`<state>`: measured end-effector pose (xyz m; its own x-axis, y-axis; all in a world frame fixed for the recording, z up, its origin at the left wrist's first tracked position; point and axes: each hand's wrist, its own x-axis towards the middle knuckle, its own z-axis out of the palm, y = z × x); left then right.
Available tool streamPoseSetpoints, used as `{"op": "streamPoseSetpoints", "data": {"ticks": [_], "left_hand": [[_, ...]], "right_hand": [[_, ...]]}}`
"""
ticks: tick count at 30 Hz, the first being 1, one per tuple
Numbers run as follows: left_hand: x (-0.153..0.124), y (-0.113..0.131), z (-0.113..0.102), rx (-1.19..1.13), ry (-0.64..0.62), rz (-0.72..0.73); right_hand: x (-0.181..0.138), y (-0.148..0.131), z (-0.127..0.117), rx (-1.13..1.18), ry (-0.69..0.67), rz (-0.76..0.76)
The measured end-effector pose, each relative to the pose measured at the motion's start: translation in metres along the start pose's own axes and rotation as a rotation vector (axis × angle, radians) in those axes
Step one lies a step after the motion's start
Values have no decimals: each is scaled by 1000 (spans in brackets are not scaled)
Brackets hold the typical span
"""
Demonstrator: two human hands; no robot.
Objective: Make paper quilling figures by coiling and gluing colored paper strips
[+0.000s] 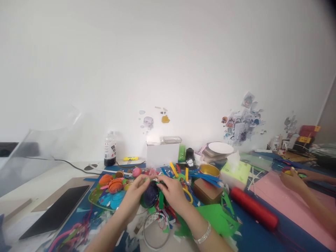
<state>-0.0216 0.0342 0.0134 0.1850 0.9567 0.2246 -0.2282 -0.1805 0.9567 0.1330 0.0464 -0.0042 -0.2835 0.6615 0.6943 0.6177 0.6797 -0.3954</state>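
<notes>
Purple paper coil (151,195) is sitting between both hands over a blue table (252,231), the left hand (135,192) holding it, the right hand (172,193) pinching narrowly at its top, on what I cannot tell, apparently working the edge, which is seemingly calling for steady support next.

Coil (151,196) — dark purple, sheet (217,217) — bright green

No words are showing clearly: the label (110,150) on the bottle (110,161) is carrying dark marks too blurry to read.
</notes>
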Motion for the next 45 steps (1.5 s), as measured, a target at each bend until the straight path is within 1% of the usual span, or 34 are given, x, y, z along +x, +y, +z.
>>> {"op": "streamPoseSetpoints", "data": {"ticks": [2, 5, 7, 11, 13, 16, 19, 21, 24, 29, 32, 34, 37, 42, 43, 45], "left_hand": [[0, 5, -1, -23, 14, -11], [-1, 10, -1, 2, 50, -6], [-2, 12, 1, 7, 86, 8], [-2, 11, 3, 13, 112, 35], [-1, 9, 3, 2, 118, 18], [1, 1, 0, -53, 111, -63], [3, -5, -3, -51, 140, -97], [3, -7, -5, -15, 144, -80], [2, -4, -4, 54, 111, -38], [2, 1, 3, 245, 86, 64], [5, -4, 4, 283, 81, 126], [6, -7, 4, 291, 90, 139], [4, -8, 4, 289, 135, 87], [-1, -3, 5, 204, 290, -17], [-1, -3, 4, 171, 304, -29], [-1, -4, 3, 92, 282, -52]], "right_hand": [[1, 0, 0, 23, 10, 35], [2, -2, 0, 68, 20, 71], [3, -2, -2, 136, 46, 100], [4, -1, -5, 307, 90, 133], [4, -1, -5, 380, 90, 140], [4, -1, -4, 444, 76, 145], [5, -2, -4, 436, 47, 152], [5, -2, -5, 421, 46, 179], [5, -3, -5, 390, 57, 215], [3, -5, -1, 226, 35, 126], [2, -6, 0, 160, 18, 108], [2, -6, 0, 156, 15, 117], [3, -7, 0, 164, 26, 151], [4, -9, 0, 232, 61, 155], [4, -10, -1, 249, 69, 150], [4, -11, -2, 272, 75, 148]]}}
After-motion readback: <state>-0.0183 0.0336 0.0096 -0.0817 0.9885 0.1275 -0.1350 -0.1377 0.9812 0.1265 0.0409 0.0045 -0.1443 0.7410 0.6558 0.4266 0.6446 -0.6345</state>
